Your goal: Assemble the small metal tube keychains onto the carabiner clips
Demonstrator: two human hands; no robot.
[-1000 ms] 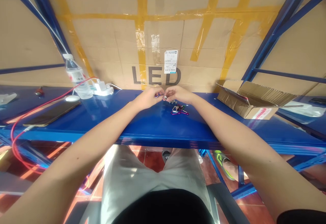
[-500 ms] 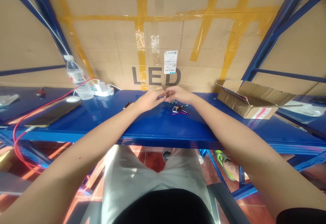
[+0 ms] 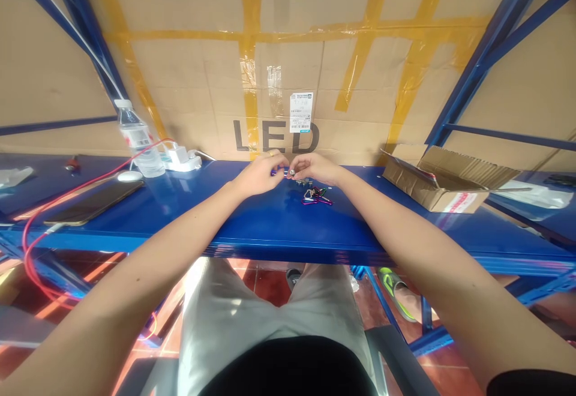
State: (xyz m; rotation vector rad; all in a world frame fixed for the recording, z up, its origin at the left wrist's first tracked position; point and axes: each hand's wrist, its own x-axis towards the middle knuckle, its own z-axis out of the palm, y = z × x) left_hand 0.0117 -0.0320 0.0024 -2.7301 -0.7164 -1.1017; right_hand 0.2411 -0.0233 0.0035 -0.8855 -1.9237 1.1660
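Both of my hands meet over the far part of a blue metal shelf (image 3: 270,228). My left hand (image 3: 261,173) is closed in a pinch on a small purple carabiner (image 3: 275,171). My right hand (image 3: 315,168) is pinched on a small silvery metal ring (image 3: 291,173), right beside the carabiner. The two pieces touch or nearly touch between my fingertips. A small pile of coloured carabiners (image 3: 316,195) lies on the shelf just under and to the right of my right hand.
An open cardboard box (image 3: 443,183) stands at the right. At the left are a water bottle (image 3: 135,139), a white charger block (image 3: 182,157), a red cable (image 3: 58,201) and a phone (image 3: 92,201). A large taped cardboard sheet marked LED (image 3: 276,135) backs the shelf.
My hands have stayed together at the same spot, with only small finger shifts around the carabiner and ring. The camera tipped slightly.
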